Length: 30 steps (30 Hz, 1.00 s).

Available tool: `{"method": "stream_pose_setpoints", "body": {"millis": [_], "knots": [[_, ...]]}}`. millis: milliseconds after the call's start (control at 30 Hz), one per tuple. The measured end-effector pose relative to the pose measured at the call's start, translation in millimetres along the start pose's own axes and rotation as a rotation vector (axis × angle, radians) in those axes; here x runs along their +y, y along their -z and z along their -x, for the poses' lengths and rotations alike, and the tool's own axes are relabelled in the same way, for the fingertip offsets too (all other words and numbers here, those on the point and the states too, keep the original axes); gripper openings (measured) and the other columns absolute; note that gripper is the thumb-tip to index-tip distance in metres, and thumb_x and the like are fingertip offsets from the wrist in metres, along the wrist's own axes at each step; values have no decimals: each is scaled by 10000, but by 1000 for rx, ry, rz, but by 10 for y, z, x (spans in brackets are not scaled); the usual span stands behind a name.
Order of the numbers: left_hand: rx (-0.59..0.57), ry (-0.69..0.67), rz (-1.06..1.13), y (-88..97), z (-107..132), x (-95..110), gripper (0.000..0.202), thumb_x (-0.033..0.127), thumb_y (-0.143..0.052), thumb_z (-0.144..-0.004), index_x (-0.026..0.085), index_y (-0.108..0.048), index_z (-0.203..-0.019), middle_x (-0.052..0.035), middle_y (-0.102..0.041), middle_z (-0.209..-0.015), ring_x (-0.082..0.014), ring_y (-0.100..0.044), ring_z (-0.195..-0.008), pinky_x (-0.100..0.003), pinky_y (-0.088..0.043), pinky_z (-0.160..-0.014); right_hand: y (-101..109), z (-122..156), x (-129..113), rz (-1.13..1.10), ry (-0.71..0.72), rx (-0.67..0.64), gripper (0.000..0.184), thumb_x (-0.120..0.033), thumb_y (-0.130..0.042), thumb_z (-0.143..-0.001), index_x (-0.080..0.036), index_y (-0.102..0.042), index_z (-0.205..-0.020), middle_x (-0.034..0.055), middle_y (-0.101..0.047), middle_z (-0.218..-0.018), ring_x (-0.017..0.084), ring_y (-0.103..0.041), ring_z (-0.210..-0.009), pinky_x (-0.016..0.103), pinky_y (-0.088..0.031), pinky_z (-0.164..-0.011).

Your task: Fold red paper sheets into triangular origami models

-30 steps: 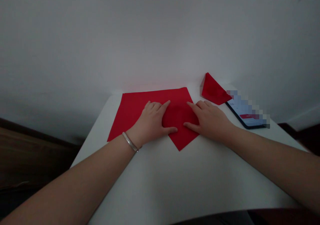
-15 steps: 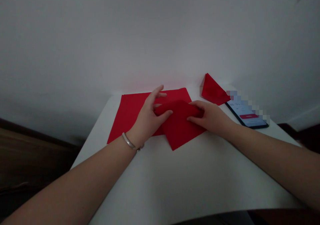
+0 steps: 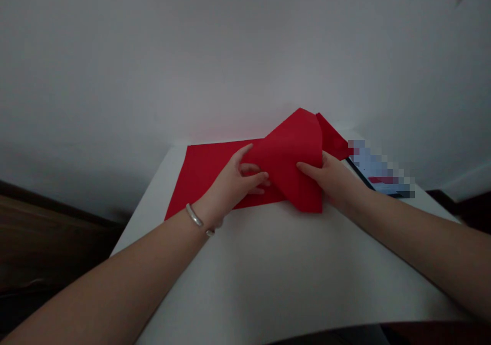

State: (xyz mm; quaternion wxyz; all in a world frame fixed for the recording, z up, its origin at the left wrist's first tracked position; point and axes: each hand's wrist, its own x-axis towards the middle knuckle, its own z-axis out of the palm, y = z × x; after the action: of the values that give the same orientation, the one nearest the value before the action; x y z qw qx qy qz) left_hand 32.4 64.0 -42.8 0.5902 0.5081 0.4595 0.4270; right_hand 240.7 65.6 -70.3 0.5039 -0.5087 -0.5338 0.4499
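A folded red paper (image 3: 295, 156) stands lifted off the white table (image 3: 268, 273), curved and tilted up toward the wall. My left hand (image 3: 233, 184), with a silver bracelet at the wrist, pinches its left edge. My right hand (image 3: 332, 179) grips its right side, thumb on the front. Beneath them a flat red sheet (image 3: 203, 174) lies on the table. A smaller folded red piece (image 3: 333, 138) rests behind the lifted paper, partly hidden by it.
A phone (image 3: 378, 176) with a lit screen lies at the right, close to my right wrist. A pale wall rises straight behind the table. The table's left edge drops to a dark wooden floor.
Both hands went from pressing the folded paper flat to gripping it. They have raised it off the flat sheet and swung it up and to the right.
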Motion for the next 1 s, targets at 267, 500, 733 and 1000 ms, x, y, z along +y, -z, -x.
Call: {"method": "stream_pose_setpoints", "body": {"millis": [267, 500, 733, 1000], "knots": [[155, -148, 14, 54, -75, 1, 514, 151, -587, -801, 176, -424, -1288, 69, -494, -672, -76, -528, -543, -172, -492, -469, -74, 58, -141, -325, -225, -192, 324, -248, -692, -743, -235, -598, -1052, 53, -723, -1015, 216, -701, -820, 365, -588, -681], [181, -189, -138, 174, -65, -80, 481, 184, -537, -840, 162, -486, -1317, 63, -446, -620, -54, -393, -457, -148, -301, -402, 5, 2, -155, -291, -161, 52, 305, -249, -674, -741, -222, -563, -1024, 43, -702, -954, 152, -666, -696, 243, -534, -498], [188, -302, -505, 250, -77, -110, 517, 226, -567, -833, 201, -503, -1346, 14, -539, -701, -103, -475, -583, -205, -372, -515, 135, -77, -37, 191, -51, 26, 288, -425, -724, -689, -223, -666, -886, 47, -699, -805, 192, -643, -681, 294, -486, -523], [167, -300, -543, 238, -82, -90, 577, 267, -492, -882, 174, -322, -1425, 37, -498, -674, -95, -427, -526, -215, -334, -505, 177, -62, 15, 479, 20, -92, 438, -607, -605, -741, -198, -615, -587, 18, -593, -581, 154, -519, -546, 288, -373, -487]]}}
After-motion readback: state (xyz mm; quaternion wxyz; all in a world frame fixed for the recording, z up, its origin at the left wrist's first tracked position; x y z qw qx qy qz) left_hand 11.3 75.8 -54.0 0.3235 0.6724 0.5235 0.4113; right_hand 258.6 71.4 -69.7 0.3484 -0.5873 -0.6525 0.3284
